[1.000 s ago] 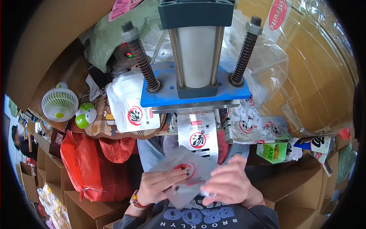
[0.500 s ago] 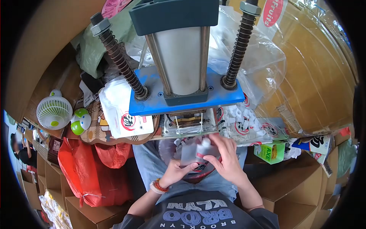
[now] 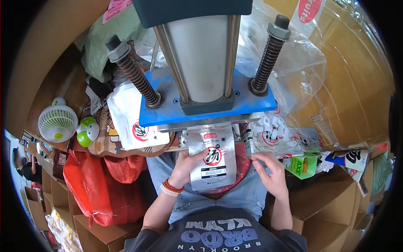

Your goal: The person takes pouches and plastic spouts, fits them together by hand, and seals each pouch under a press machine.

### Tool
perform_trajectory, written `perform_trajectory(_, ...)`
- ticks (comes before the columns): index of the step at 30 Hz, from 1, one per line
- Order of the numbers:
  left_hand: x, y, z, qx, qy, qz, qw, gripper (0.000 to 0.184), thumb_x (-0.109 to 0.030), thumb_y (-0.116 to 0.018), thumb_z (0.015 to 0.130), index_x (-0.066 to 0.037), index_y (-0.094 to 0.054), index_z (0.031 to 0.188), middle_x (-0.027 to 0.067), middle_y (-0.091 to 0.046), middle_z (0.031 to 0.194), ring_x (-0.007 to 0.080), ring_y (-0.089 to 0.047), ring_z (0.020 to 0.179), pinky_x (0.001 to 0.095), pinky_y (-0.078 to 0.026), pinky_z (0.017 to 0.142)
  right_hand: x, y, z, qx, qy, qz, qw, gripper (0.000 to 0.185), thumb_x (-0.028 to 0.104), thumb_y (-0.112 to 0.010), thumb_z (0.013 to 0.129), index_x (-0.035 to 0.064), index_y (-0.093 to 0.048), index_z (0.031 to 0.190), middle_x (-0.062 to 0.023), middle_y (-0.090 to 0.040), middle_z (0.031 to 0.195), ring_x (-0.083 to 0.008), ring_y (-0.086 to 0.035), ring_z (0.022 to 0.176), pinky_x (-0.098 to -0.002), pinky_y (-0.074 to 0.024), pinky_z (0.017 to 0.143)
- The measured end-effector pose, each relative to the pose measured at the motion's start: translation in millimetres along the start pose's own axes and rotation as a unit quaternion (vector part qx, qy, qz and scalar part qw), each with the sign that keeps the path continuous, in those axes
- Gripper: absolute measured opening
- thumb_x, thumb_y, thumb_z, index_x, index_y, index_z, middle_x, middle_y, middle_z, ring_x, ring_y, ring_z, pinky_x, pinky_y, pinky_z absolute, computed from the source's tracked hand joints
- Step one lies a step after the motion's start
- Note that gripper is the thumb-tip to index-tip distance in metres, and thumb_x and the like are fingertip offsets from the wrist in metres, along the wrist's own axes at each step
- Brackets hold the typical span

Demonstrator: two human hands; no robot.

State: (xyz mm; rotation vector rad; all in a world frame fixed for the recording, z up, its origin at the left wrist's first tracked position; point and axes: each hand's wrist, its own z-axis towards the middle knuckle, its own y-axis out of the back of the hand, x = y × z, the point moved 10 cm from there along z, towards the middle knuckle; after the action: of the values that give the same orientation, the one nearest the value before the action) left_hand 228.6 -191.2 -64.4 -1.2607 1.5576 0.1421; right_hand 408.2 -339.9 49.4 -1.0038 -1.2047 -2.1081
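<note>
Basically: press (image 3: pixel 201 63), BROOKLYN shirt (image 3: pixel 170 239), then pouch (image 3: pixel 214 168) marked 汤, top end under press. Left hand (image 3: pixel 184 166) pinches pouch edge, thumb on top; right hand (image 3: pixel 270 173) loosely curled beside it, hold unclear. AXE pack (image 3: pixel 303 167), right.

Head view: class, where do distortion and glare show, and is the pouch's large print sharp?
Head view: the picture's corners go black, and the cardboard box at right looks bowed; bright glare streaks the clear plastic bag; large print on the pouch looks sharp.
</note>
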Motion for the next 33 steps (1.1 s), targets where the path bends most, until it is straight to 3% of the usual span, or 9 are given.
perform_trajectory(4,-5.6,21.7,-7.4,0.016,-0.008,0.169,0.985,0.034,-0.022,-0.064,0.097,0.006,-0.063,0.117,0.0080,-0.069,0.106,0.0126,-0.066,0.092,0.0276,-0.053,0.078,-3.3,2.9,22.1,0.040,0.030,-0.072,0.996,0.023,0.008,-0.065,0.092,0.0011,-0.064,0.114,-0.0139,-0.062,0.116,-0.0303,-0.061,0.107,-0.0367,-0.0491,0.091)
perform_trajectory(8,-19.4,97.0,-44.9,-0.134,-0.139,0.246,0.950,0.035,-0.024,-0.060,0.100,0.007,-0.064,0.115,0.0111,-0.071,0.097,0.0138,-0.069,0.086,0.0257,-0.054,0.071,-20.7,-13.0,51.2,0.100,0.118,-0.144,0.977,0.029,0.012,-0.064,0.093,0.0018,-0.061,0.120,-0.0138,-0.054,0.129,-0.0316,-0.053,0.120,-0.0402,-0.0459,0.099)
perform_trajectory(12,34.4,211.6,-86.3,-0.266,-0.170,0.222,0.922,0.032,-0.025,-0.059,0.101,0.006,-0.067,0.106,0.0089,-0.072,0.087,0.0147,-0.068,0.072,0.0243,-0.052,0.065,-42.3,-35.7,85.0,0.131,0.208,-0.203,0.948,0.030,0.025,-0.057,0.098,0.0022,-0.062,0.116,-0.0181,-0.061,0.115,-0.0370,-0.057,0.109,-0.0447,-0.0466,0.094)
perform_trajectory(18,67.2,211.8,-115.1,-0.303,-0.113,0.228,0.918,0.026,-0.020,-0.060,0.100,0.005,-0.066,0.103,0.0083,-0.072,0.088,0.0148,-0.067,0.070,0.0238,-0.051,0.062,-55.0,-61.4,124.9,0.150,0.206,-0.190,0.948,0.024,0.021,-0.052,0.096,0.0022,-0.062,0.108,-0.0223,-0.066,0.104,-0.0434,-0.060,0.102,-0.0485,-0.0490,0.091)
perform_trajectory(21,-16.5,158.2,-137.2,-0.362,-0.398,0.501,0.679,0.024,-0.003,-0.062,0.094,0.008,-0.062,0.115,0.0148,-0.068,0.112,0.0275,-0.065,0.100,0.0365,-0.052,0.087,-61.6,-80.5,134.5,0.254,0.130,-0.234,0.929,0.024,0.009,-0.053,0.088,0.0032,-0.062,0.110,-0.0226,-0.066,0.109,-0.0441,-0.061,0.101,-0.0487,-0.0500,0.089)
perform_trajectory(23,-79.9,115.5,-139.7,-0.404,-0.466,0.594,0.517,0.046,-0.005,-0.065,0.091,0.006,-0.051,0.133,0.0201,-0.056,0.133,0.0336,-0.052,0.124,0.0436,-0.040,0.105,-68.5,-88.3,128.3,0.396,-0.013,-0.256,0.882,0.058,0.002,-0.048,0.083,0.0063,-0.045,0.140,-0.0231,-0.045,0.145,-0.0359,-0.037,0.140,-0.0524,-0.0162,0.120)
perform_trajectory(29,-188.2,234.4,-50.0,-0.485,-0.424,0.507,0.573,0.097,-0.017,-0.078,0.080,0.000,-0.017,0.154,0.0252,-0.026,0.156,0.0392,-0.030,0.142,0.0473,-0.026,0.116,-71.3,-94.2,132.1,0.434,-0.064,-0.252,0.863,0.051,0.009,-0.047,0.089,0.0097,-0.050,0.140,-0.0196,-0.042,0.150,-0.0353,-0.032,0.143,-0.0519,-0.0096,0.122)
perform_trajectory(30,-180.0,275.0,-13.1,-0.392,-0.416,0.422,0.703,0.102,-0.026,-0.079,0.078,-0.004,-0.016,0.155,0.0255,-0.028,0.155,0.0417,-0.029,0.142,0.0496,-0.028,0.115,-88.2,-102.0,133.1,0.427,-0.089,-0.216,0.873,0.048,0.012,-0.048,0.091,0.0102,-0.050,0.139,-0.0189,-0.040,0.151,-0.0355,-0.031,0.144,-0.0519,-0.0082,0.122)
perform_trajectory(33,-165.4,256.8,-18.5,-0.532,-0.304,0.564,0.553,0.095,-0.043,-0.075,0.080,-0.009,-0.025,0.153,0.0237,-0.036,0.150,0.0450,-0.036,0.136,0.0515,-0.032,0.110,-128.8,-129.4,156.9,0.291,-0.019,-0.146,0.945,0.044,0.027,-0.058,0.093,0.0088,-0.057,0.133,-0.0164,-0.044,0.148,-0.0360,-0.038,0.139,-0.0520,-0.0183,0.119)
